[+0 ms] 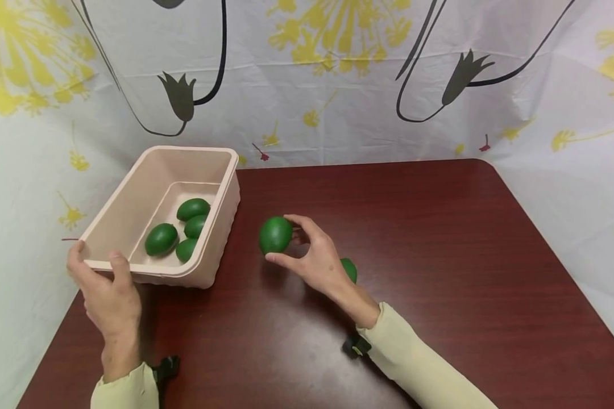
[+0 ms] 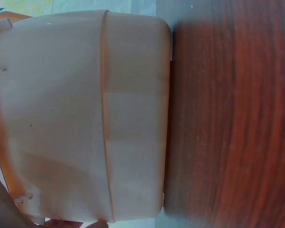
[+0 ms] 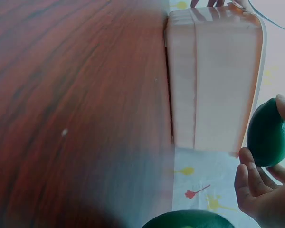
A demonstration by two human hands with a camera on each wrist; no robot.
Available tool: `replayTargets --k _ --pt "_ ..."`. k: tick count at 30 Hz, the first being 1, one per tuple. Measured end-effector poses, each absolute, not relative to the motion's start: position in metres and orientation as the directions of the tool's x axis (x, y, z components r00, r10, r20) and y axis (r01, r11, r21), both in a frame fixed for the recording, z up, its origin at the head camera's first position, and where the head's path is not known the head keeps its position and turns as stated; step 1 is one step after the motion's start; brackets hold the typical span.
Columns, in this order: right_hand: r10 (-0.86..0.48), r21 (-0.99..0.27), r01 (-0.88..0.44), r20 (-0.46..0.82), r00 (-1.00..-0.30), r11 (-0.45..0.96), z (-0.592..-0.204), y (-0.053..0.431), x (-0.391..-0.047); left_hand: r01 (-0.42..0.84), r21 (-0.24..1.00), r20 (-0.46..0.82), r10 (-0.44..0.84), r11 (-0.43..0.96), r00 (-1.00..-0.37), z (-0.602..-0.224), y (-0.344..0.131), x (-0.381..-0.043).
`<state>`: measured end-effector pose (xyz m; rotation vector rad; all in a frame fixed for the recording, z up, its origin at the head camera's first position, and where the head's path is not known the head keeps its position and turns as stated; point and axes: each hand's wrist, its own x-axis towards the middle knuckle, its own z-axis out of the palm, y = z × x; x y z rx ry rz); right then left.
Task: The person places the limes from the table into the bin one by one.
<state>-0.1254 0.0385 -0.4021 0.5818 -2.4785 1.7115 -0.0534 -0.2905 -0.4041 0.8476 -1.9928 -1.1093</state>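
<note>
A beige plastic bin (image 1: 226,227) stands on the left of the table, with several smooth green oval fruits (image 1: 161,239) on its floor. My left hand (image 1: 113,298) grips the rim at its near left corner, the thumb over the front edge. To the right of the bin, my right hand (image 1: 318,255) pinches another green oval fruit (image 1: 275,234) between thumb and fingers, raised above the table. This held fruit (image 3: 267,135) shows in the right wrist view too. One more green fruit (image 1: 349,270) sits behind my right wrist, partly hidden by it.
The dark red-brown wooden table (image 1: 440,255) stretches to the right of the bin. A white curtain (image 1: 307,130) with yellow and grey flower prints hangs behind the table and along both sides.
</note>
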Motion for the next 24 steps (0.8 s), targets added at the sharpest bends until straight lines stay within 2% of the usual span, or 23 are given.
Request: replayTargets --k 24 --pt "-0.297 -0.9 -0.343 0.261 -0.918 0.268 -0.399 0.021 -0.126 -0.2 0.874 0.273 -0.789 0.442 -0.55 -0.405 -0.289 -0.053"
